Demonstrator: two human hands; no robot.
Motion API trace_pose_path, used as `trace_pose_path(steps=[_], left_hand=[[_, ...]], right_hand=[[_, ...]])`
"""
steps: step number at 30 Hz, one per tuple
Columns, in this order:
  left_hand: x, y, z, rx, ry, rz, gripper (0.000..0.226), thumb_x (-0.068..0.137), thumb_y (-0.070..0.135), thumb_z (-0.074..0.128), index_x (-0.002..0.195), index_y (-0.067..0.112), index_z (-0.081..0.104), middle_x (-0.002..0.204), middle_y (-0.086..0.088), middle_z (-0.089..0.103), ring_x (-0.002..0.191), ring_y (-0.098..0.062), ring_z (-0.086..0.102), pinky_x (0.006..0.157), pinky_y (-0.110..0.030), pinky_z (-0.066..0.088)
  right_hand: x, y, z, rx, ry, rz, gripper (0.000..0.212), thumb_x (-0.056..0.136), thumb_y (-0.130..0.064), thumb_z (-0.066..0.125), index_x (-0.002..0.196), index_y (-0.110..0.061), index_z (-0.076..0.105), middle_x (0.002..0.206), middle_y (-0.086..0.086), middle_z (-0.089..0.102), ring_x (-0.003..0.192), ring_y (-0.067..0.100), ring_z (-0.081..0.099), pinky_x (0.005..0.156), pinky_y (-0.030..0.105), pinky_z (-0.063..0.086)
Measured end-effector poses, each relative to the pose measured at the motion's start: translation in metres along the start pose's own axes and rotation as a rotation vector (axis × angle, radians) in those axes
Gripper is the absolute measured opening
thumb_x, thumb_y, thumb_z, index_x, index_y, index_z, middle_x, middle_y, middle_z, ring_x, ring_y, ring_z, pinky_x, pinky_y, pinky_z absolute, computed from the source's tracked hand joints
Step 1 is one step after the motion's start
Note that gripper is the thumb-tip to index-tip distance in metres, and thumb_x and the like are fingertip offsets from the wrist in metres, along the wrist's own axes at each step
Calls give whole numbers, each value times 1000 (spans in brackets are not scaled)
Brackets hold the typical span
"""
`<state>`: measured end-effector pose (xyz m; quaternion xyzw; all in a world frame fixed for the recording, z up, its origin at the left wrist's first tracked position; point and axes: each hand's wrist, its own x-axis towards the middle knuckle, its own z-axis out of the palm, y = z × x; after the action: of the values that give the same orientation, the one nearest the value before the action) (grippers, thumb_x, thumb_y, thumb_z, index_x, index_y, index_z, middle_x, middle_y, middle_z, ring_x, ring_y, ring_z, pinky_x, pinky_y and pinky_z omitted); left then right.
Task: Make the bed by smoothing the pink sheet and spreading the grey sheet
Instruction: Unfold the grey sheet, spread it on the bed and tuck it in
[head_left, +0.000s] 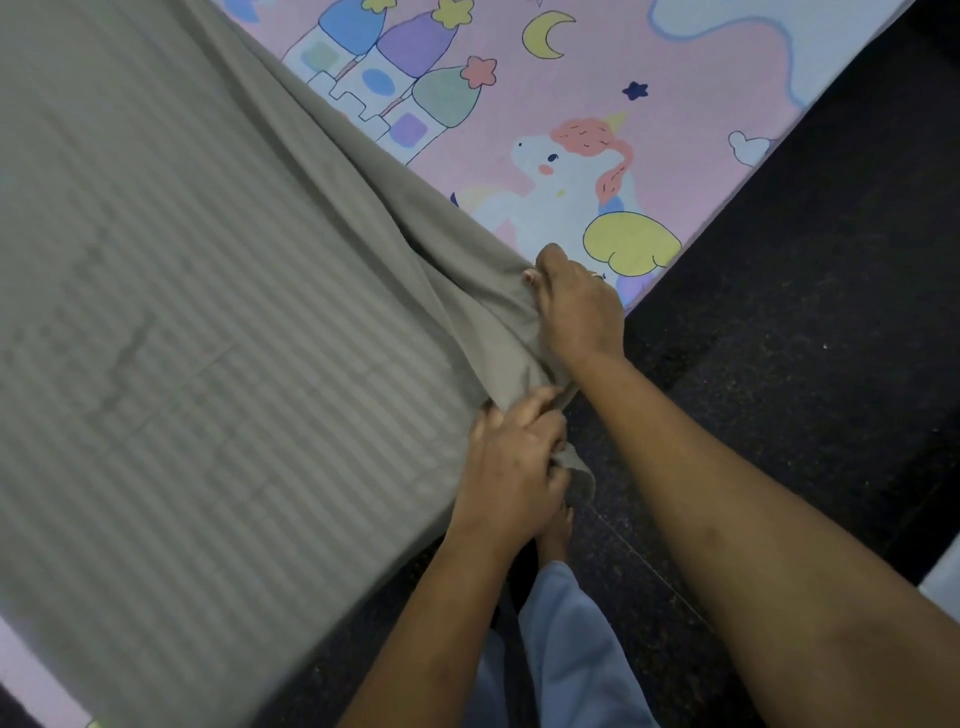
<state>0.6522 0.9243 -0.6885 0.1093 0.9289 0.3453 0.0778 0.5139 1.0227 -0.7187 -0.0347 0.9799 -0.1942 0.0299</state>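
Nearest us, a blue trouser leg (566, 649) and a bare foot (556, 530) stand on the dark floor (805, 338), just below our left hand (511, 462). Its fingers are curled tight on the corner of the striped grey sheet (208, 312), a small flap hanging beneath them. Just beyond, our right hand (576, 306) has its fingers clamped on a bunched fold of the same edge. Left of both sets of fingers the grey sheet spreads over the bed; past the right fingers lies the pink sheet (571, 78), uncovered, printed with a unicorn and castle.

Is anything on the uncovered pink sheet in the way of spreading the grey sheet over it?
Nothing visible does. The left hand and right hand both grip the grey sheet at its edge, and the exposed pink sheet beyond it shows only its printed pattern.
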Motion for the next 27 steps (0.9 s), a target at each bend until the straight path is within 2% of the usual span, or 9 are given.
trace_pose_path(steps=[3, 6, 10, 12, 18, 22, 27], left_hand=[[11, 4, 4, 15, -75, 19, 14, 68, 12, 59, 79, 18, 52, 130, 0, 53, 99, -27, 59, 84, -42, 41], [17, 5, 6, 44, -124, -12, 16, 68, 13, 61, 81, 17, 53, 136, -4, 48, 101, -32, 57, 86, -47, 43], [23, 3, 7, 86, -133, -72, 15, 72, 16, 64, 86, 16, 58, 142, -6, 41, 100, -33, 52, 92, -49, 41], [25, 1, 8, 93, -124, -88, 15, 72, 15, 64, 87, 15, 59, 144, -8, 38, 96, -34, 52, 89, -48, 41], [28, -2, 8, 109, -131, -100, 17, 72, 17, 65, 87, 14, 60, 144, -10, 38, 99, -33, 53, 91, -47, 41], [29, 0, 10, 157, -184, -97, 27, 76, 24, 63, 102, 16, 64, 142, -7, 38, 112, -28, 51, 109, -50, 26], [30, 4, 9, 143, -215, -115, 29, 77, 23, 59, 104, 15, 64, 141, -7, 39, 113, -29, 51, 113, -51, 15]], right_hand=[[2, 3, -2, -29, -67, 51, 33, 103, -37, 30, 110, -7, 44, 83, 15, 64, 78, 38, 57, 60, 35, 31], [2, 10, -2, 117, -68, 37, 31, 100, -43, 40, 106, -14, 47, 76, 3, 57, 78, 32, 56, 60, 33, 31], [-2, 15, -3, 145, -54, -20, 28, 91, -40, 59, 108, -18, 59, 101, 3, 57, 84, 26, 56, 70, 32, 35], [-3, 13, -1, 146, 12, -54, 23, 87, -33, 65, 103, -16, 64, 103, 5, 57, 86, 27, 57, 73, 34, 37], [-5, 5, 3, 37, 162, -76, 15, 82, -24, 70, 85, -12, 62, 84, 6, 60, 85, 32, 53, 67, 36, 37], [-5, 2, 1, -101, 270, -172, 16, 78, -18, 72, 74, -12, 58, 70, 4, 59, 71, 30, 53, 58, 31, 35], [-6, 2, 1, -9, 319, -256, 17, 82, -7, 67, 72, -8, 53, 68, 8, 55, 60, 28, 48, 53, 27, 29]])
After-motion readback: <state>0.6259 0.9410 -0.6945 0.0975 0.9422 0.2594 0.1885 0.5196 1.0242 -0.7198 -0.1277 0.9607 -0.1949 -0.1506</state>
